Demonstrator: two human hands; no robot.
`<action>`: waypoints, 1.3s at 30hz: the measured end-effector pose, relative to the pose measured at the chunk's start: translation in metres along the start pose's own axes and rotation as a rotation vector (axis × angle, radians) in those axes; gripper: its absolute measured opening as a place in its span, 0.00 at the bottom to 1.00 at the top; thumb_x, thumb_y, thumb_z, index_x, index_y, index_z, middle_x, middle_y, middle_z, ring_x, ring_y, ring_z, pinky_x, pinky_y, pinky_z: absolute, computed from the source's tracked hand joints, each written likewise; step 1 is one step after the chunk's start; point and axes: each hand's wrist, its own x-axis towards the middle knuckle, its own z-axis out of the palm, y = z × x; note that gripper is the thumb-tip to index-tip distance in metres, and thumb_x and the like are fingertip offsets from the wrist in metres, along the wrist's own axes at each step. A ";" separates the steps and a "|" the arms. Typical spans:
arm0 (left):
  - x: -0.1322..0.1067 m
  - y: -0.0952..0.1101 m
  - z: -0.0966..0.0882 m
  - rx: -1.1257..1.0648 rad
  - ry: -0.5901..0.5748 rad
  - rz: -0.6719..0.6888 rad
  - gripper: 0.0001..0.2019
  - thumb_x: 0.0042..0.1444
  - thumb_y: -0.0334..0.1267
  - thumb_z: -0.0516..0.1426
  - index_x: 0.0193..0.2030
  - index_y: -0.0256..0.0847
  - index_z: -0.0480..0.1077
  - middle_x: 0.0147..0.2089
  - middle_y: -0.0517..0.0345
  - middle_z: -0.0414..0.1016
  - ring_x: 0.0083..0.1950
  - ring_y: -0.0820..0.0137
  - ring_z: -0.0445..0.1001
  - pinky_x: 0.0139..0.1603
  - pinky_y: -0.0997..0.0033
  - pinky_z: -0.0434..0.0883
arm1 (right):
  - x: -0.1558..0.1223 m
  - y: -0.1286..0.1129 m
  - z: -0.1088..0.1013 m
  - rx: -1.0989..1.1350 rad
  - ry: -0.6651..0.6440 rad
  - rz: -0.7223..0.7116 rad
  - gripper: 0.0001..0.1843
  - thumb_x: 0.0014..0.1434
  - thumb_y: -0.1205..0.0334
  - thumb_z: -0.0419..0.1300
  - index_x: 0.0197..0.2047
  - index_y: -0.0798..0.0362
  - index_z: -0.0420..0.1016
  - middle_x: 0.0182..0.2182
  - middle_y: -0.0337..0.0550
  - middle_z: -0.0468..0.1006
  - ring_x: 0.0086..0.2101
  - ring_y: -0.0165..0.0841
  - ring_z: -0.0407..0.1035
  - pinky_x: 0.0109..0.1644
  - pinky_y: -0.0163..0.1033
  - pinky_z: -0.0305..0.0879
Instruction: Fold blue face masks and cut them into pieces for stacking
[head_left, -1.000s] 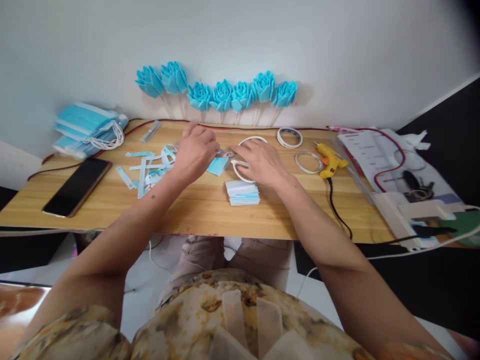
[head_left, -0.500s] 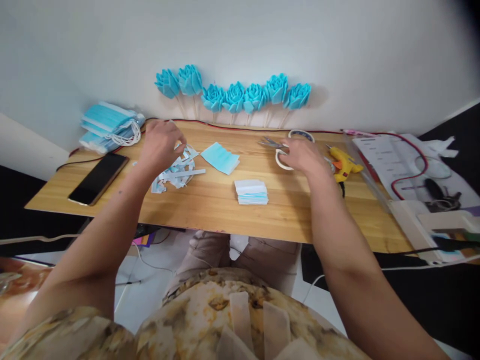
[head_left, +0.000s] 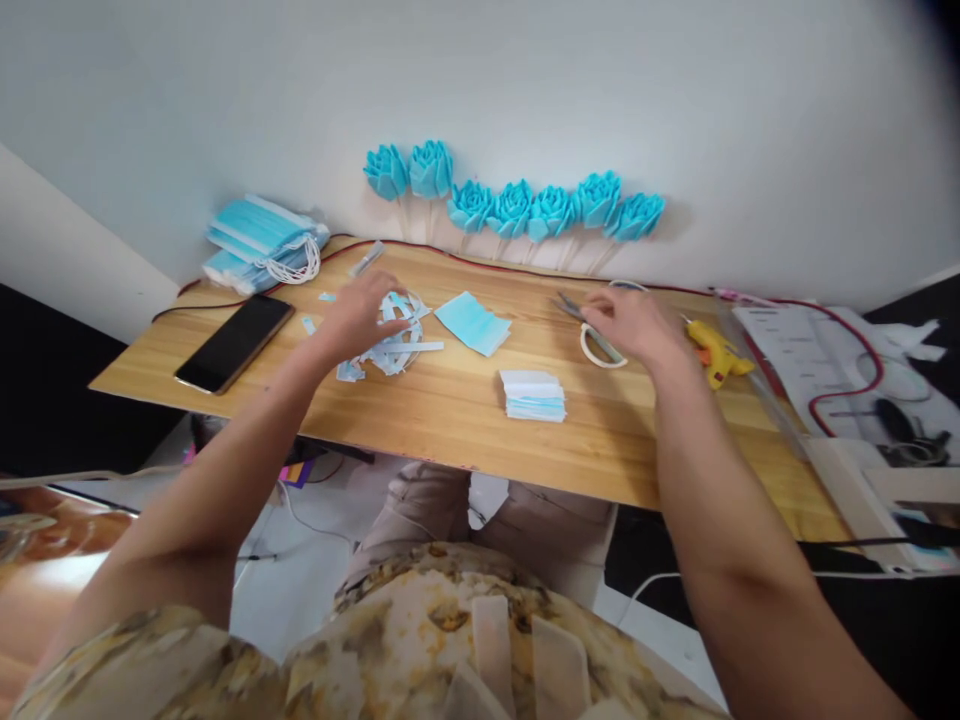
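My left hand (head_left: 366, 318) hovers at the left edge of a pile of cut white and pale blue strips (head_left: 394, 345), thumb and fingers apart, holding nothing. My right hand (head_left: 630, 318) is closed around the white-handled scissors (head_left: 600, 345), whose blades point left low over the table; part of the handles is hidden under the hand. Between the hands lies a flat light blue sheet (head_left: 474, 323). Nearer to me is a small stack of folded white and blue pieces (head_left: 533, 396).
Blue flowers on sticks (head_left: 514, 208) lean against the wall. Face masks (head_left: 262, 240), a phone (head_left: 235, 343) and a slim clear stick-like item (head_left: 367, 258) are at left. A yellow glue gun (head_left: 718, 352) and papers (head_left: 795, 340) lie right. A cable (head_left: 480, 265) runs along the back edge.
My left hand has drawn back toward me, uncovering the slim clear item behind it. My right hand stays at the scissors. The whole view has shifted, so things sit farther right.
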 end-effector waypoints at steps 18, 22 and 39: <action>-0.003 0.112 0.004 -1.401 -0.414 -0.344 0.22 0.63 0.56 0.58 0.48 0.38 0.78 0.50 0.45 0.82 0.53 0.60 0.79 0.60 0.55 0.71 | 0.045 -0.097 0.043 0.863 -0.103 -0.155 0.23 0.56 0.60 0.64 0.55 0.55 0.79 0.26 0.34 0.76 0.27 0.28 0.65 0.34 0.35 0.61; 0.005 0.128 0.019 -1.822 -0.570 -0.484 0.29 0.60 0.61 0.60 0.56 0.39 0.75 0.63 0.40 0.76 0.64 0.53 0.74 0.65 0.51 0.69 | 0.033 -0.096 0.006 0.942 0.065 -0.341 0.17 0.56 0.57 0.65 0.48 0.54 0.82 0.31 0.38 0.78 0.31 0.29 0.68 0.38 0.38 0.65; 0.053 0.149 0.021 -2.167 -0.516 -0.665 0.38 0.69 0.64 0.34 0.47 0.36 0.76 0.40 0.47 0.83 0.43 0.60 0.82 0.53 0.54 0.78 | -0.039 -0.089 -0.036 0.285 0.314 -0.866 0.17 0.65 0.70 0.54 0.53 0.49 0.78 0.41 0.44 0.82 0.39 0.34 0.74 0.47 0.41 0.70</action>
